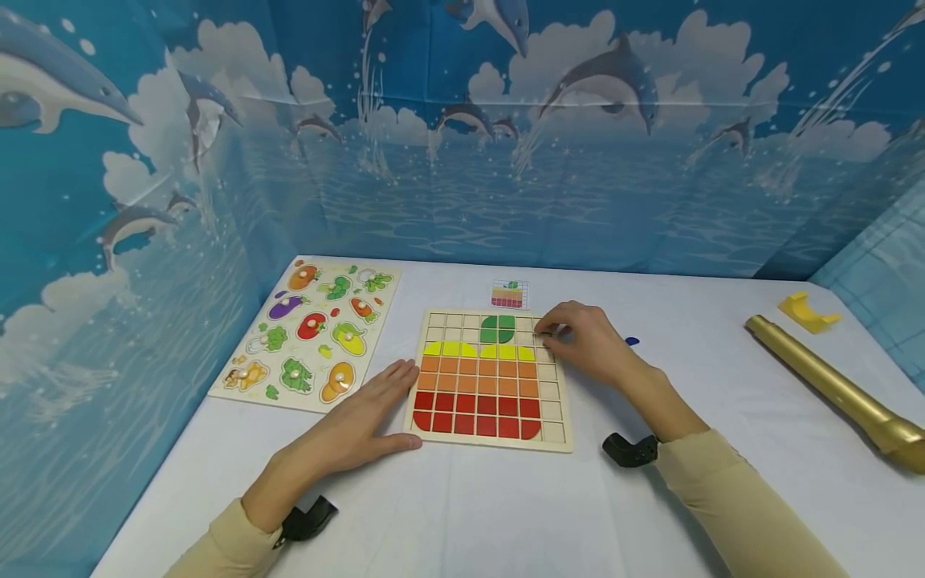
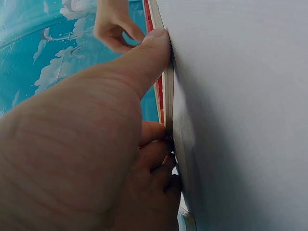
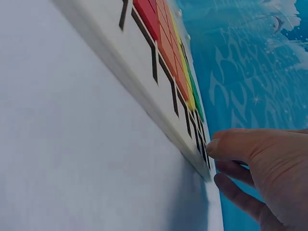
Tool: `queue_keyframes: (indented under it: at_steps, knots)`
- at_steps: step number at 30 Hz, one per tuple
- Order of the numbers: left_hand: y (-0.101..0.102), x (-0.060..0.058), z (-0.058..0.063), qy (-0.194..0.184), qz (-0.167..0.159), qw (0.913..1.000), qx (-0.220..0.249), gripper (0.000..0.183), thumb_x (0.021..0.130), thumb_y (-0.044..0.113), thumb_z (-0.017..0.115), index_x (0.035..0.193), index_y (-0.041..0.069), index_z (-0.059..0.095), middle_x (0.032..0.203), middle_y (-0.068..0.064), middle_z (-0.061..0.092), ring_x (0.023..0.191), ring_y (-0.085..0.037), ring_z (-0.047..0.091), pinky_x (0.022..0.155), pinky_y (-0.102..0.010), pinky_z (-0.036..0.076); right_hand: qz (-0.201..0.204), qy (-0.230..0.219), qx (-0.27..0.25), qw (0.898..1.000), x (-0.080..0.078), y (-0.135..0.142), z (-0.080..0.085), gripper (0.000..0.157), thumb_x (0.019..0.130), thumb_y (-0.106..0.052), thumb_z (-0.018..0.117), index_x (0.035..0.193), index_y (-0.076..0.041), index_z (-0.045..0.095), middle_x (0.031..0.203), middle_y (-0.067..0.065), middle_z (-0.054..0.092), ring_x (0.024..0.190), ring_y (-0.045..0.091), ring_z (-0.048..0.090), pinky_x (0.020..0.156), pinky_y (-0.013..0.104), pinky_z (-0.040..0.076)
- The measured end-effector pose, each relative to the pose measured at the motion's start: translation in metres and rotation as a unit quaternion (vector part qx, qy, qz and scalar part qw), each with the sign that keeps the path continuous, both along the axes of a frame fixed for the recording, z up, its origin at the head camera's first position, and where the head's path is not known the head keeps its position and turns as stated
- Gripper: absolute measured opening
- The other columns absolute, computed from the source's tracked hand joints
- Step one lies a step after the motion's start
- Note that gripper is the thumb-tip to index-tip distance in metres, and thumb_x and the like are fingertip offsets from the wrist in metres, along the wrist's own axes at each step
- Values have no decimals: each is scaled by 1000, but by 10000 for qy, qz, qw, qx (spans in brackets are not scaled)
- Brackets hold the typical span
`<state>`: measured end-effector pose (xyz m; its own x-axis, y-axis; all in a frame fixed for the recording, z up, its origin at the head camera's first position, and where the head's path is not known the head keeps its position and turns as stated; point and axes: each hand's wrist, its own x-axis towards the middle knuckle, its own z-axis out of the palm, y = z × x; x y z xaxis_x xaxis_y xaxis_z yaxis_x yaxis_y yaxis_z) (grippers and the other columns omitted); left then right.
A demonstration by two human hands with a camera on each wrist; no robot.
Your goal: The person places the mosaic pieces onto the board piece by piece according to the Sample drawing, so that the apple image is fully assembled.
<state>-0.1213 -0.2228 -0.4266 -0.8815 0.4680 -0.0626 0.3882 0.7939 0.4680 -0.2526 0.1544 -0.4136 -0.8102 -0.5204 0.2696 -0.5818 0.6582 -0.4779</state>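
A square wooden grid puzzle board lies on the table with red, orange, yellow and green tiles forming a fruit-like picture among plain cells. My left hand lies at its left side with fingers extended; in the left wrist view the thumb touches the board's edge. At the upper right corner my right hand bends its thumb and fingertips together over the plain cells. A thin, small wooden tile shows as a dark sliver at those fingertips, mostly hidden. In the right wrist view the fingertips are right at the board.
A small picture card lies behind the board. A vegetable puzzle board is at the left. Right of my right hand lies a small blue piece. Farther right are a gold tube and a yellow curved holder.
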Motion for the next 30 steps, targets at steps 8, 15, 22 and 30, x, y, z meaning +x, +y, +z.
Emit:
queue_keyframes:
  at_steps: [8,15,22,30]
  knots:
    - [1,-4,0,2,-31,10000,5,101,92,60,73,169,15,25,177,-2,20,165,-25,16,129,-52,27,-678,62,142,9976,6,36,4,20,92,-5,78,111,-6,79,109,10,76,97,28,68,85,49,62]
    - [1,-4,1,-32,-31,10000,-5,101,93,59,74,169,14,25,177,-2,20,165,-25,16,130,-52,27,-1037,30,219,9944,11,69,6,22,90,-6,82,112,-6,79,109,13,75,97,30,68,84,52,61]
    - [1,-3,1,-59,0,10000,30,101,93,59,74,169,15,25,177,-2,20,165,-25,16,130,-52,27,-1530,-121,400,9873,14,89,6,25,87,-13,86,109,-3,79,103,16,74,93,33,67,83,55,57]
    - [0,0,-1,-108,49,9999,50,101,92,62,73,169,18,24,177,0,20,165,-25,16,129,-53,28,-1791,-32,357,9832,14,97,-2,22,87,-16,86,101,0,79,88,12,74,80,26,67,70,39,52]
